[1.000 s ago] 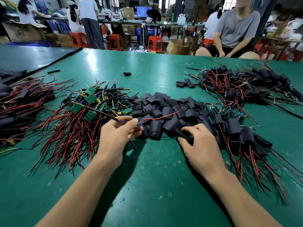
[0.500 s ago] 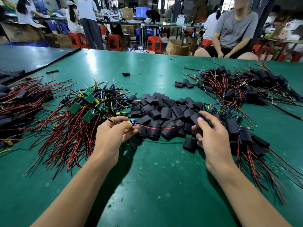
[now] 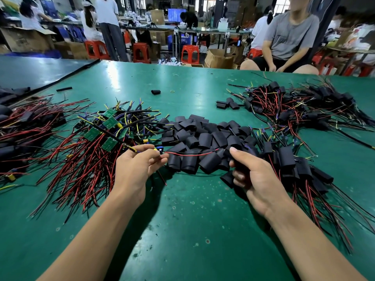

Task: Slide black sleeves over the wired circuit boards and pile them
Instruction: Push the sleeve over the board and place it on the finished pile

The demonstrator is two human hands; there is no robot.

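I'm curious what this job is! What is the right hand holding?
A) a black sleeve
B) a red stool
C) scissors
A: the right hand curls its thumb and fingers round a black sleeve, while the left hand pinches a wired board.

Two hands show, one left hand (image 3: 134, 169) and one right hand (image 3: 257, 175). One heap of loose black sleeves (image 3: 203, 138), too many to count, fills mid-frame. Three more sleeves (image 3: 226, 104) lie at upper right. One lone sleeve (image 3: 155, 91) and one yellow rubber band (image 3: 172, 91) lie at upper centre. At least five green circuit boards (image 3: 92, 133) show at left.
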